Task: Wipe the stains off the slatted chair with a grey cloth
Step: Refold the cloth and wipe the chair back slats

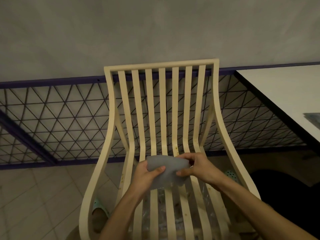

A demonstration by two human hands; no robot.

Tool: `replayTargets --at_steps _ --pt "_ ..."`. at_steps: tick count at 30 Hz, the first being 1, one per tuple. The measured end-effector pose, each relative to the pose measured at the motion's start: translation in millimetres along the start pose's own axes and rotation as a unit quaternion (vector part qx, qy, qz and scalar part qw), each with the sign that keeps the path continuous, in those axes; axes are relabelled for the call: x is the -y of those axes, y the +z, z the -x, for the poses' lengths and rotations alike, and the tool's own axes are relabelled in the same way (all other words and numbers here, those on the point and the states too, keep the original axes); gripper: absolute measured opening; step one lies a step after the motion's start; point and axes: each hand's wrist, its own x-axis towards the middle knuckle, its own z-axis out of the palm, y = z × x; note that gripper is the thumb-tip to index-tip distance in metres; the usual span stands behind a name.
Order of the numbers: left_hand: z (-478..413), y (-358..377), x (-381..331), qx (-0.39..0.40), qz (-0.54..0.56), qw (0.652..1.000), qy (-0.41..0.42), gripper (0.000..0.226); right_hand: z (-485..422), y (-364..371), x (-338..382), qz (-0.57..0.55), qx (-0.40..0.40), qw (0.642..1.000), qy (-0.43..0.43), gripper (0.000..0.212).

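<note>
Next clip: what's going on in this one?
A person stands over a cream slatted chair and holds a grey cloth in both hands. The left hand and the right hand each pinch one side of it, above the seat near the bend into the backrest. Brown stains show on the slats by that bend, and more on the seat. The view does not show whether the cloth touches the slats.

Dim light. Grey wall (155,28) at twelve o'clock, purple-framed mesh railing (60,122) at nine, tiled floor (34,196) at seven, white table (280,94) at three.
</note>
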Motion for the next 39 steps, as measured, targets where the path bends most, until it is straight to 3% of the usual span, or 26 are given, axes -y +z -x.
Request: replayTargets --at_steps 3,5,9,13,16,19,21,24,27,29,32,36,39 --pt "-5 -1 -11 -0.005 -0.018 0.998 0.066 0.025 -7 1 3 0.127 -0.082 0.987 -0.06 0.009" --pt "-9 -1 -10 -0.028 -0.049 0.992 0.112 0.027 -9 -3 2 0.144 -0.122 0.979 -0.074 0.005" --pt "-5 -13 -2 -0.02 -0.104 0.979 0.174 0.016 -2 -7 0 -0.042 -0.056 0.995 -0.07 0.021" --pt "-19 -21 -38 0.066 0.034 0.99 0.119 0.026 -16 -15 15 -0.281 0.014 0.959 -0.033 0.056" --pt "-37 -12 -58 0.069 0.04 0.99 0.115 0.027 -28 1 25 -0.464 0.035 0.885 0.008 0.043" --pt "-66 -2 -64 0.046 -0.033 0.991 0.119 0.027 -52 9 25 -0.472 0.007 0.88 0.049 0.035" --pt "-94 -1 -68 0.026 -0.037 0.992 0.115 0.028 -79 -3 32 -0.431 -0.028 0.901 0.043 0.034" --pt "-133 -12 -79 -0.048 0.041 0.994 0.085 0.02 -110 -32 63 -0.342 -0.102 0.934 -0.003 0.023" --pt "-178 -26 -87 -0.092 0.091 0.989 0.073 0.019 -158 -64 105 -0.113 -0.199 0.963 -0.14 0.023" --pt "-209 -33 -88 -0.096 0.088 0.989 0.074 0.018 -192 -82 138 0.055 -0.233 0.931 -0.276 0.034" --pt "-249 -41 -94 -0.106 0.093 0.987 0.078 0.018 -250 -101 170 0.28 -0.184 0.841 -0.425 0.06" --pt "-270 -40 -85 -0.1 0.101 0.988 0.059 0.023 -309 -107 134 0.543 -0.127 0.721 -0.412 0.063" --pt "-281 -36 -70 -0.092 0.106 0.989 0.054 0.026 -329 -102 93 0.618 -0.118 0.669 -0.396 0.074"
